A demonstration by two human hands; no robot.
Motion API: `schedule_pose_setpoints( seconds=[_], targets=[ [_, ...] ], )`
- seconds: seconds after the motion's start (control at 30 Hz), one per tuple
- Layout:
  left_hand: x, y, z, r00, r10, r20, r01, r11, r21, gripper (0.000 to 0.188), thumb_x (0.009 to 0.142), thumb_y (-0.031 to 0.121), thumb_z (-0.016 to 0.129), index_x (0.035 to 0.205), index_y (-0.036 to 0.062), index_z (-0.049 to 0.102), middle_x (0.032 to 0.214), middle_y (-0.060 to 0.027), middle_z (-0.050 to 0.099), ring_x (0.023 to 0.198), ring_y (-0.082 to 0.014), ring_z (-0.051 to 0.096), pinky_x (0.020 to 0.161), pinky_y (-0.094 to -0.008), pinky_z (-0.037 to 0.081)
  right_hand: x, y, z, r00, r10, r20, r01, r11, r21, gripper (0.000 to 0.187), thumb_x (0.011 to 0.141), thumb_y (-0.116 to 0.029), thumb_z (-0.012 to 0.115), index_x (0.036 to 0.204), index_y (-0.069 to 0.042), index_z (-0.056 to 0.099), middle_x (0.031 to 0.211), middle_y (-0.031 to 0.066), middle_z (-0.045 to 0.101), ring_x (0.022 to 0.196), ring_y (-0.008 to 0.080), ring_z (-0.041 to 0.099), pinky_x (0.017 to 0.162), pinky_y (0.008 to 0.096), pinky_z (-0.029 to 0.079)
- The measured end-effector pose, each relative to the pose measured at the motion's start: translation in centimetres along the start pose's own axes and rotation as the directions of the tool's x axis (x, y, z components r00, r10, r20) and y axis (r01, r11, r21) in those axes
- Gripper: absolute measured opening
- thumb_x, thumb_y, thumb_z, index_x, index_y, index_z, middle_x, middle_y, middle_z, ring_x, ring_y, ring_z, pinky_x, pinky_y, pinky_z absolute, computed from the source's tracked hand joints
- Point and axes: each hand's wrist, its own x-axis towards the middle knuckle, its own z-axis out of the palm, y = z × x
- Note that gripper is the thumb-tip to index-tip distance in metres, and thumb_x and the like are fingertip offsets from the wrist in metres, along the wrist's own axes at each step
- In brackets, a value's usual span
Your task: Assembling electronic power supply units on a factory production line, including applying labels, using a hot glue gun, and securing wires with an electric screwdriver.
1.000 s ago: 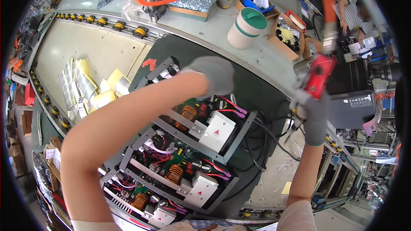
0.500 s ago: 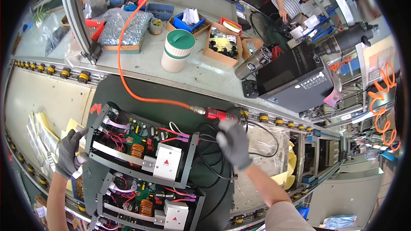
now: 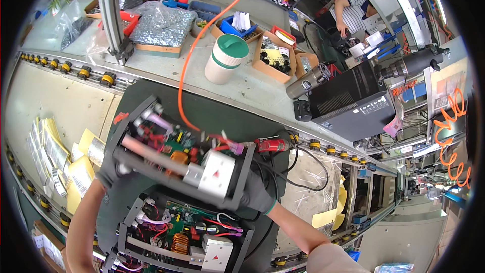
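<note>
Both my gloved hands grip an open black metal chassis (image 3: 179,159) with a green circuit board, a copper coil and a white block. It is tilted and slightly blurred. My left hand (image 3: 115,172) is closed on its left end, and my right hand (image 3: 256,194) on its right end, with fingers partly hidden behind the frame. A second, similar chassis (image 3: 177,232) lies just below on the dark green mat (image 3: 151,96). Beyond my right hand a red air tool (image 3: 273,145) with an orange hose (image 3: 183,86) lies by black cables (image 3: 316,187).
Printed sheets and yellow paper (image 3: 53,146) lie at the left. On the bench beyond stand a green-lidded cup (image 3: 223,65), a box of black parts (image 3: 275,60), a bag of small metal parts (image 3: 164,26) and a black computer case (image 3: 348,91). A person (image 3: 348,17) sits at the far right.
My right hand has left the red air tool and taken the right end of the upper chassis. My left hand has taken its left end. The chassis has shifted and tilted.
</note>
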Motion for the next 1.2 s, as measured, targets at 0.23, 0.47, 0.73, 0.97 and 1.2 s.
schedule_pose_setpoints(
  seconds=[0.23,0.47,0.73,0.97,1.2],
  targets=[
    [5.1,21.2,-1.6,0.950,0.253,0.182,-0.311,0.788,0.532,0.055,0.082,0.007,0.058,0.134,0.0015,0.042,0.089,-0.0200,0.066,0.077,-0.0360,0.065,0.067,-0.0420,0.052,4.5,-6.1,-8.9,0.924,0.315,-0.217,-0.199,0.880,0.431,0.043,0.087,-0.022,0.061,0.120,0.002,0.051,0.098,0.0111,0.064,0.072,0.0210,0.065,0.061,0.0285,0.052],
    [8.3,21.5,-2.0,0.990,-0.099,-0.105,0.144,0.670,0.728,0.052,0.097,0.043,0.040,0.083,-0.0012,0.063,0.078,-0.0153,0.066,0.062,-0.0324,0.062,0.063,-0.0371,0.050,9.0,-4.3,-8.7,0.870,0.489,0.057,-0.488,0.842,0.229,0.019,0.092,-0.020,0.052,0.097,-0.005,0.063,0.070,0.0064,0.062,0.054,0.0112,0.059,0.049,0.0250,0.046],
    [9.3,19.1,-7.6,0.874,-0.425,-0.236,0.478,0.837,0.264,0.081,0.085,0.073,0.048,0.118,0.0000,0.062,0.097,-0.0099,0.060,0.059,-0.0130,0.047,0.057,-0.0291,0.042,8.9,-0.4,-7.9,0.849,0.528,0.012,-0.467,0.740,0.485,0.031,0.095,-0.032,0.056,0.105,-0.003,0.064,0.084,0.0063,0.067,0.068,0.0100,0.063,0.057,0.0224,0.048],
    [15.5,20.3,-5.2,0.971,-0.214,-0.105,0.216,0.598,0.772,0.075,0.076,0.070,0.064,0.102,-0.0007,0.067,0.089,-0.0100,0.064,0.084,-0.0204,0.058,0.078,-0.0339,0.046,12.4,-3.1,-4.0,0.776,0.549,0.310,-0.606,0.515,0.606,0.063,0.095,-0.060,0.045,0.114,-0.002,0.059,0.094,0.0094,0.067,0.081,0.0181,0.066,0.071,0.0302,0.054],
    [14.0,16.6,-5.3,0.977,0.012,-0.214,0.077,0.913,0.400,0.032,0.077,0.033,0.074,0.084,0.0028,0.067,0.068,-0.0087,0.060,0.067,-0.0208,0.058,0.067,-0.0327,0.048,13.9,-2.4,-1.3,0.665,0.560,0.494,-0.593,-0.006,0.805,0.044,0.102,-0.038,0.038,0.133,-0.007,0.046,0.126,0.0111,0.057,0.111,0.0223,0.058,0.093,0.0385,0.050]
  ],
)
